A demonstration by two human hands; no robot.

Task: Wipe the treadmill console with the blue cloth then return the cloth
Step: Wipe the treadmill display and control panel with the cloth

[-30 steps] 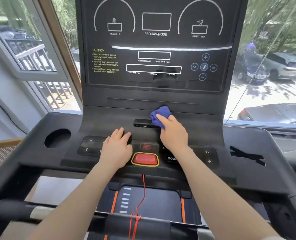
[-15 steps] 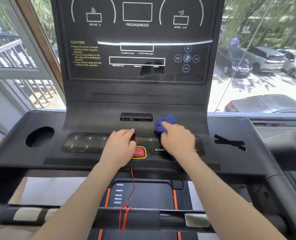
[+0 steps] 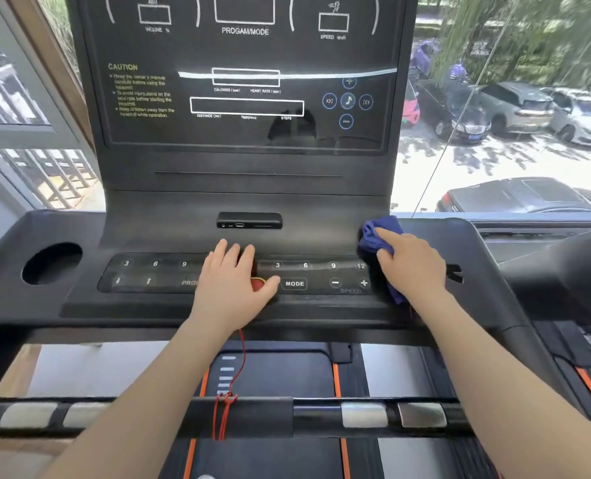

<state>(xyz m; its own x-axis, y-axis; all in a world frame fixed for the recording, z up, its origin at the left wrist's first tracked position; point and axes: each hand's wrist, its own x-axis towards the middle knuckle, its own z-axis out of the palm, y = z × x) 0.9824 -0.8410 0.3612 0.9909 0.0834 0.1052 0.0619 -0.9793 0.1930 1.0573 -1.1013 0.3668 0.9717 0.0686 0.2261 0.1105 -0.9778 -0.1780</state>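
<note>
My right hand (image 3: 413, 262) presses the crumpled blue cloth (image 3: 378, 236), fingers curled over it, at the black treadmill console's (image 3: 245, 202) right edge, three o'clock of the button strip (image 3: 308, 274); my left hand (image 3: 232, 281) lies flat, fingers straight, over the red stop button (image 3: 257, 283)

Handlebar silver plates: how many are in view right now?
4. Two silver plates lie on the handlebar's left stretch, side by side; two on its right stretch. The left forearm crosses the bar and may hide more.
</note>
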